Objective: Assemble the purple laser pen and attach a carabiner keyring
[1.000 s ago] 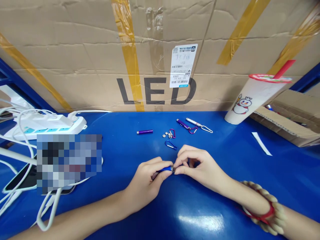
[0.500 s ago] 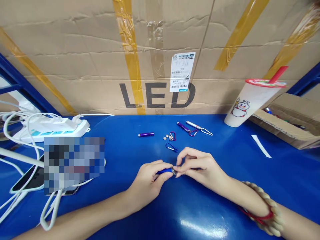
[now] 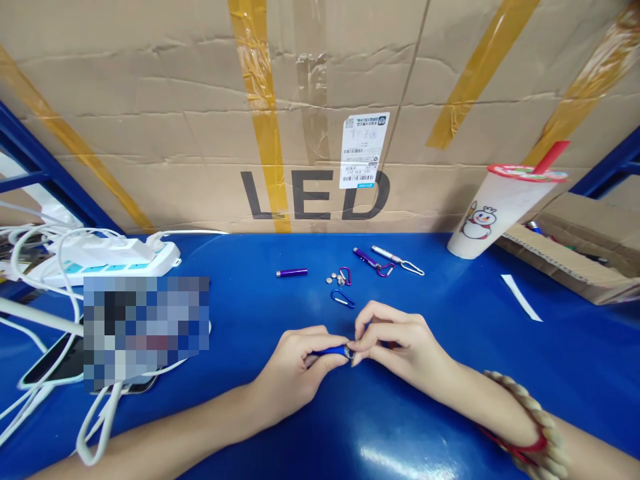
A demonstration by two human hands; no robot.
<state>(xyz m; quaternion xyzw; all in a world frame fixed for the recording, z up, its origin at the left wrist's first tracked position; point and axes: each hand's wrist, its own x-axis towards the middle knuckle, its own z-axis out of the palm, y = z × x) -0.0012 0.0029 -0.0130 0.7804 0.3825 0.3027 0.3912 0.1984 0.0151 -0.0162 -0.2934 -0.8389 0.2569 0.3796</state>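
Observation:
My left hand [image 3: 295, 367] is closed round a small blue metal tube [image 3: 334, 350], which points to the right. At the tube's right end, the fingertips of my right hand [image 3: 400, 337] pinch a small silver ring or clip [image 3: 350, 354], partly hidden by the fingers. Beyond the hands lie a blue carabiner [image 3: 343, 299], several small button cells [image 3: 335, 277] and a purple-red carabiner [image 3: 347, 275]. A loose purple tube [image 3: 293, 273] is to their left. Behind to the right lie a purple tube with a clip [image 3: 367, 258] and a silver one [image 3: 387, 254].
A large cardboard box [image 3: 200, 133] stands behind the blue table [image 3: 240, 293]. At the right are a drink cup [image 3: 505, 210], an open carton [image 3: 560, 267] and a white strip [image 3: 521, 297]. White cables, a power strip [image 3: 150, 260] and a phone [image 3: 63, 360] lie left.
Both hands keep their hold on the blue tube and its end. The whole scene sits slightly lower in the picture, as the camera has tilted a little.

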